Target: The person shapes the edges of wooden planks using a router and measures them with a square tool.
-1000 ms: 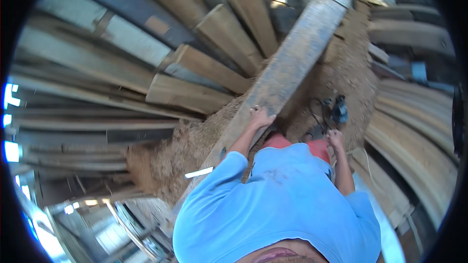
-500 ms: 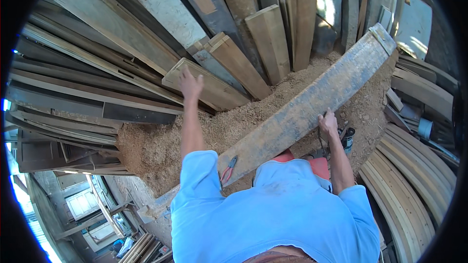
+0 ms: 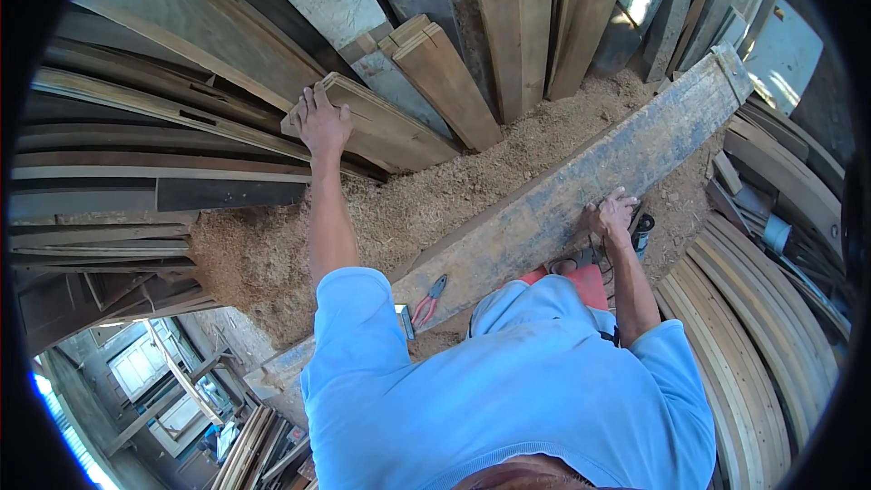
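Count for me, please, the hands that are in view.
2: the left hand at the end of a board, the right hand at the near edge of the long plank.

This was a woodworking workshop: sawn boards leaned together in rows, loose shavings lay heaped over the floor, and red-handled pliers rested on a long, stained wooden desk. More timber planks were stacked along the right side.
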Tool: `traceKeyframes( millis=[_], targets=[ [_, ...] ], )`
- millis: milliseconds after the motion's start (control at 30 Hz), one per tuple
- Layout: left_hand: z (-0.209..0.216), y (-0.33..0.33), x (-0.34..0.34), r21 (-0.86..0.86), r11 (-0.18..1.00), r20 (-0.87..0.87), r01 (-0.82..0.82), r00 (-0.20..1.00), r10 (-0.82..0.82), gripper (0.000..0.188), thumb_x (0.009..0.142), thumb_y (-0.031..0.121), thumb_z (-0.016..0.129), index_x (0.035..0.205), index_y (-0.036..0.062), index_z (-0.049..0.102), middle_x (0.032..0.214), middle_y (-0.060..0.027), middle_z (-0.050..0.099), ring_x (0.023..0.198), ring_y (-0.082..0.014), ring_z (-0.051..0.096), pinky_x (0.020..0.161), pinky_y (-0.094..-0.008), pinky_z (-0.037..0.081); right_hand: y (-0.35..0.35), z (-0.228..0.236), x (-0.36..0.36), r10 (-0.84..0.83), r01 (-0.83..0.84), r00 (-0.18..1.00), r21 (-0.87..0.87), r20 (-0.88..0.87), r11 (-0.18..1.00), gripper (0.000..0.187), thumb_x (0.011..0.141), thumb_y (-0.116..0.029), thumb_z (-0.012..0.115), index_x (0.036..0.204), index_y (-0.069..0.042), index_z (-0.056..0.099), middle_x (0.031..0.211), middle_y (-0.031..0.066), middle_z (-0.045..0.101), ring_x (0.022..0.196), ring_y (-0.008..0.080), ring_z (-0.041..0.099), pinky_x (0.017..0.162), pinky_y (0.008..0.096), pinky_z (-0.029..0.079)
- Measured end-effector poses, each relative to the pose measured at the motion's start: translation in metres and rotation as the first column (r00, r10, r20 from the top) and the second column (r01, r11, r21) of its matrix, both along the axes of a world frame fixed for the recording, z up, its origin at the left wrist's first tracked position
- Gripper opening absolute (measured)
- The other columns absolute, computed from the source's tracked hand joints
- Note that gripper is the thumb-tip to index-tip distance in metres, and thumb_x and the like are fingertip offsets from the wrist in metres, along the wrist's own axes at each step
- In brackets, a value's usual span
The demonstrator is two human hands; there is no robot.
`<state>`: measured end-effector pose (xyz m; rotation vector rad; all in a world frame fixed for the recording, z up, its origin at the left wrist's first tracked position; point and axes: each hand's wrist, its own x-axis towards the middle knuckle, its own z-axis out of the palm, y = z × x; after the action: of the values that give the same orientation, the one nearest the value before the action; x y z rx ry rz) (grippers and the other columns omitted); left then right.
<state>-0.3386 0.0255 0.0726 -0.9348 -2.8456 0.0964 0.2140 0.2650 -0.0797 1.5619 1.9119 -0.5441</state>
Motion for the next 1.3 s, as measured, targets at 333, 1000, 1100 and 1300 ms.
traceKeyframes(
  millis=[333,1000,1100,1300],
  targets=[
    [0.056,-0.070,0.095,-0.127,0.989,0.070,0.076,0.995,-0.068,0.062,0.065,0.057,0.089,0.098,0.0084,0.068,0.104,-0.0121,0.062,0.101,-0.0329,0.057,0.089,-0.0500,0.042,-0.005,-0.023,0.014,0.050,-0.049,0.999,0.102,-0.010,0.994,0.111,0.084,-0.048,0.076,0.156,0.014,0.018,0.147,0.0558,0.023,0.127,0.0610,0.050,0.104,0.0544,0.050],
    [0.030,-0.128,0.144,0.186,0.972,0.165,0.144,0.971,-0.175,0.054,0.061,0.046,0.096,0.087,0.0101,0.065,0.086,-0.0070,0.065,0.079,-0.0301,0.065,0.072,-0.0438,0.050,-0.003,-0.002,-0.003,0.109,-0.112,0.991,0.045,0.081,0.993,0.111,0.084,-0.048,0.076,0.150,0.023,0.021,0.141,0.0589,0.029,0.133,0.0673,0.040,0.114,0.0569,0.040],
    [0.032,-0.113,0.129,0.244,0.951,0.137,0.190,0.964,-0.227,0.055,0.060,0.045,0.096,0.087,0.0098,0.064,0.084,-0.0074,0.064,0.080,-0.0314,0.064,0.073,-0.0450,0.050,-0.009,-0.036,0.026,0.144,-0.152,0.987,0.112,0.077,0.982,0.099,0.088,-0.046,0.070,0.148,0.021,0.029,0.138,0.0582,0.034,0.127,0.0678,0.046,0.107,0.0577,0.046],
    [0.030,-0.091,0.090,0.175,0.969,0.076,0.175,0.979,-0.190,0.059,0.059,0.050,0.093,0.090,0.0088,0.065,0.090,-0.0098,0.065,0.087,-0.0335,0.063,0.076,-0.0478,0.050,0.063,0.012,-0.055,0.143,-0.152,0.988,-0.246,-0.054,0.957,0.077,0.094,-0.046,0.063,0.142,0.011,0.048,0.137,0.0401,0.054,0.125,0.0508,0.058,0.099,0.0538,0.052]
  ],
)
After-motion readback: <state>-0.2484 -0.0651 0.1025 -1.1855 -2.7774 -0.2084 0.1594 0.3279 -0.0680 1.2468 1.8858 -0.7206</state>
